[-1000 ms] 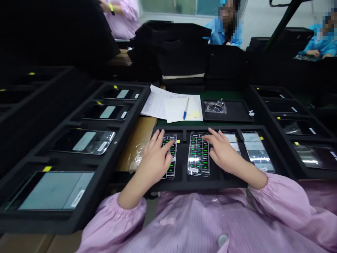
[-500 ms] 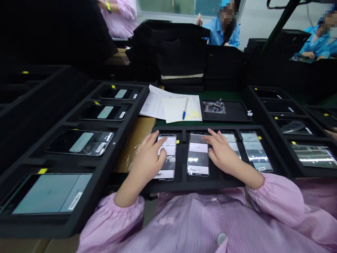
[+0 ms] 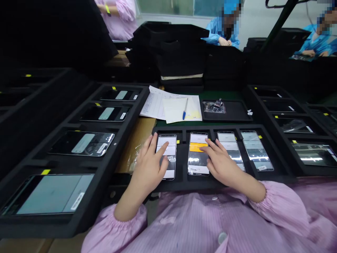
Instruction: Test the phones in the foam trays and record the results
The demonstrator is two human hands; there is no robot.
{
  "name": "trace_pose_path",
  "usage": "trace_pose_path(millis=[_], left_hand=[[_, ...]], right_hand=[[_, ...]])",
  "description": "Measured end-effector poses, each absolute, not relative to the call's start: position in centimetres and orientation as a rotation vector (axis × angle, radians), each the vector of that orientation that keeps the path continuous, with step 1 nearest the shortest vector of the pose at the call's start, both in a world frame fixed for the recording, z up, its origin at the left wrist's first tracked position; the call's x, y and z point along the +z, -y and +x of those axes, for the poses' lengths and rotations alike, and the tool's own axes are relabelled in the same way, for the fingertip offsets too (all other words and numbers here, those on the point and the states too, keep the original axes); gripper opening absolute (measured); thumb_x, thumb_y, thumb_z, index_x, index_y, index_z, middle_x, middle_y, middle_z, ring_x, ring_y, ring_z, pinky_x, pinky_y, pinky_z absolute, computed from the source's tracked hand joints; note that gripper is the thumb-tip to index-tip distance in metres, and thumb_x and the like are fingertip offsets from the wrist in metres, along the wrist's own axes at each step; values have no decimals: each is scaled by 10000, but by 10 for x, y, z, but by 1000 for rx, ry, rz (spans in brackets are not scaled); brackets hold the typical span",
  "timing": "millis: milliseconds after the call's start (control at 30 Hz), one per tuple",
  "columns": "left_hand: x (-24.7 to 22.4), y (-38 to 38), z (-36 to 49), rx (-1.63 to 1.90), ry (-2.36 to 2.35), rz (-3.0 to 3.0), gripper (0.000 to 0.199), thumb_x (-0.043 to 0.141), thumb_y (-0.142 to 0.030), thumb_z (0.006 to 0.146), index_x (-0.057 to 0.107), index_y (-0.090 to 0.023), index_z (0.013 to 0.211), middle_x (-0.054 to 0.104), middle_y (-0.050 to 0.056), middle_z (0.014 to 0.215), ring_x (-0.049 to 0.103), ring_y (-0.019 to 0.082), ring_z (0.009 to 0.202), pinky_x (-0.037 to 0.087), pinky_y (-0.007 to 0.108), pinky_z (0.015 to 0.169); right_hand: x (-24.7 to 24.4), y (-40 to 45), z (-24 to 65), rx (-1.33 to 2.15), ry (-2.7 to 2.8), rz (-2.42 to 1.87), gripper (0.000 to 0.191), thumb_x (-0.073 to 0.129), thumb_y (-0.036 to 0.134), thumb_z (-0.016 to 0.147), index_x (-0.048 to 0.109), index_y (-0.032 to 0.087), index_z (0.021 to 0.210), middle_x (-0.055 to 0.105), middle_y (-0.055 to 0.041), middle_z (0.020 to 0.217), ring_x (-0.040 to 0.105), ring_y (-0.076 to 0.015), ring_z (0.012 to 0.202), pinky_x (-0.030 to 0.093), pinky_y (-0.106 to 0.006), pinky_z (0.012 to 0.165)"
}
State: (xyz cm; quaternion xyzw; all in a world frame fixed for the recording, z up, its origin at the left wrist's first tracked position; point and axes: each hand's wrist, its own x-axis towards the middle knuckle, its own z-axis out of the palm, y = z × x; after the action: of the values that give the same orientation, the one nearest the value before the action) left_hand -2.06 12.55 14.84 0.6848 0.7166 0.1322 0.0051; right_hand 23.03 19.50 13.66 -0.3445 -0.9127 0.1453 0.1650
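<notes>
Two phones in work, both lying face up with screens lit, each in its own slot of the black tray (image 3: 200,183) in front of me. Left one (image 3: 171,151) shows pale and grey bands; right one (image 3: 197,161) the same, plus one orange band (image 3: 195,147) in its upper half.

My left hand (image 3: 147,167): fingers loosely spread, nothing gripped, index fingertip at the upper part of the left screen. My right hand (image 3: 223,163): likewise relaxed and spread, holding nothing, index fingertip at the edge of the orange band. Whether either tip presses or just hovers, I cannot tell.

Step in hand, as I judge it: touching the screens, a phone to each hand. I take the orange as an answer to a touch; the left screen shows none. The next touch would call for a light, single fingertip on the chosen band, other fingers kept off the glass, phones left seated.

Same tray, rightward: third phone (image 3: 231,146), partly behind my right hand, then a fourth (image 3: 256,151), both lit.

Further out: a phone tray on the left (image 3: 42,225), another on the right (image 3: 276,140). Beyond my tray on the green table (image 3: 210,94), papers (image 3: 158,105) with a blue pen (image 3: 185,109) on them.
</notes>
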Motion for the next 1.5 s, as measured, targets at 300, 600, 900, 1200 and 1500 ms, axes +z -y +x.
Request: trace_pose_path(millis=[300, 600, 900, 1200, 1500], left_hand=[[136, -108, -14, 428, -2301, 2150, 462, 378, -289, 972, 608, -177, 1357, 276, 211, 1613, 251, 405, 1496, 421, 625, 1077], [137, -98, -13, 512, -2321, 2154, 447, 394, -299, 974, 596, -173, 1353, 240, 202, 1628, 228, 401, 1504, 377, 628, 1115], [127, -73, -5, 565, -2357, 2229, 454, 368, -258, 983, 587, -127, 1360, 327, 236, 1577, 320, 410, 1459, 403, 621, 1102], [131, -84, -1, 533, -2314, 2330, 507, 339, -315, 980, 633, -32, 1280, 346, 313, 1532, 248, 490, 1467, 376, 693, 1081], [187, -159, 87, 483, -1848, 2553, 478, 342, -278, 973, 598, -139, 1352, 378, 179, 1575, 254, 347, 1505, 400, 568, 1136]], right_hand=[[140, -176, 236, 567, 2655, -808, 398, 394, 54, 863, 572, 85, 1217, 688, -167, 1177, 372, -298, 1446, 269, -619, 1210], [142, -178, 264, 415, 2456, -843, 394, 370, 85, 927, 536, 149, 1278, 642, -151, 1291, 442, -272, 1405, 348, -609, 1173], [138, -194, 317, 281, 2246, -1084, 363, 392, 125, 951, 540, 221, 1268, 693, -68, 1218, 459, -268, 1390, 359, -586, 1159], [134, -230, 346, 148, 2162, -1319, 332, 392, 151, 901, 568, 176, 1182, 686, -110, 1206, 485, -316, 1358, 385, -579, 1132], [126, -248, 345, 40, 2206, -1627, 378, 371, 85, 828, 558, 92, 1157, 651, -206, 1238, 424, -379, 1396, 296, -646, 1143]])
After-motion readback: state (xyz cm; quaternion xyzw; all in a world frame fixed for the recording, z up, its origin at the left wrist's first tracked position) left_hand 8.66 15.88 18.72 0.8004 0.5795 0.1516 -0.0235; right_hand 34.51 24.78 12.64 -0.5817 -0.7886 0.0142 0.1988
